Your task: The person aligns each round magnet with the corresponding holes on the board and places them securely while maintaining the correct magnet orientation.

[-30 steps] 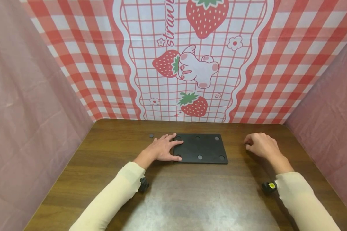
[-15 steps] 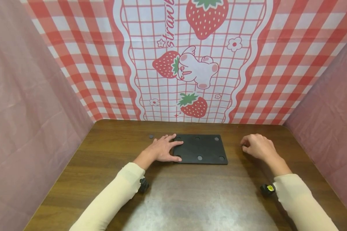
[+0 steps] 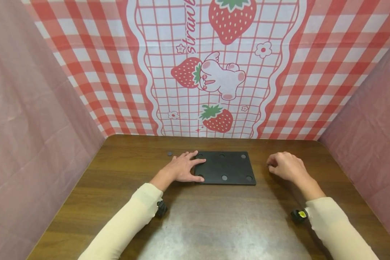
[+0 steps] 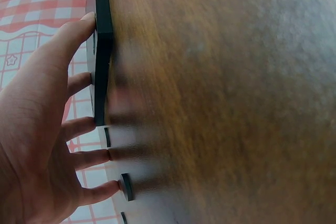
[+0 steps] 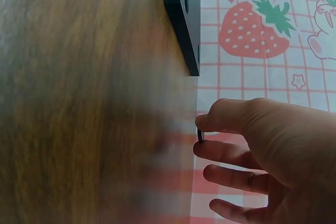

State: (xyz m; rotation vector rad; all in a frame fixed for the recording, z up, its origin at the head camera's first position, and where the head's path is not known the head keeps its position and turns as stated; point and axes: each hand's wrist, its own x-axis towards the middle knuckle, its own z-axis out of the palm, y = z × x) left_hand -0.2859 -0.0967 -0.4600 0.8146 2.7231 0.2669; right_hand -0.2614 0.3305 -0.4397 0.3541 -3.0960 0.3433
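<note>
A flat black board with round recesses near its edges lies on the table. My left hand rests over its left end with fingers spread, thumb and nearest fingertips on the board. In the left wrist view, the little finger's tip overlaps a small black disc on the table. To the right of the board, my right hand is low over the table. Its thumb and index finger pinch a thin black disc, seen edge-on in the right wrist view; the other fingers are loosely bent.
Another small dark disc lies left of the board, beyond the left hand. Some recesses show a grey round face. Behind the brown wooden table hangs a red checked strawberry cloth; pink curtains flank both sides.
My right hand has moved a little left toward the board, the disc pinched in its fingertips. The left hand and the board have stayed in place.
</note>
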